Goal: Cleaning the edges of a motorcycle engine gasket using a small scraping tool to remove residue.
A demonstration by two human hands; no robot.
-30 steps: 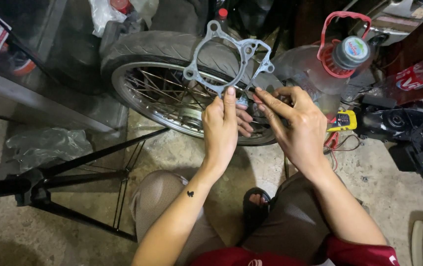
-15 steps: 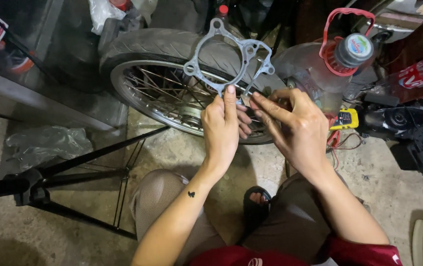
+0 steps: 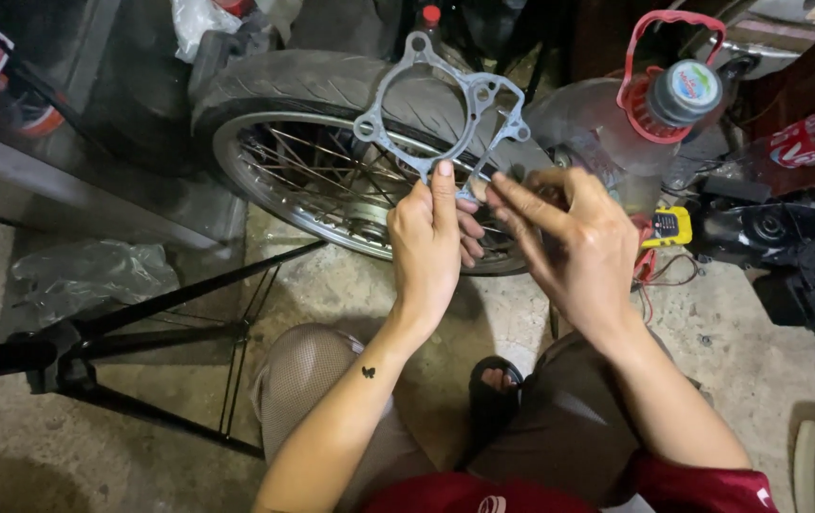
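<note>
Both hands, left (image 3: 426, 237) and right (image 3: 574, 242), pinching a grey gasket (image 3: 445, 100) before a spoked wheel (image 3: 331, 152), plastic bottle (image 3: 635, 114) alongside.

Single head-worn camera is looking steeply down from the person's own eye level, facing forward over the knees toward a spoked wheel (image 3: 331, 161) lying on the concrete floor (image 3: 142, 465). It is sitting close: both forearms are entering from the lower edge, filling the centre. No second view is overlapping.
</note>
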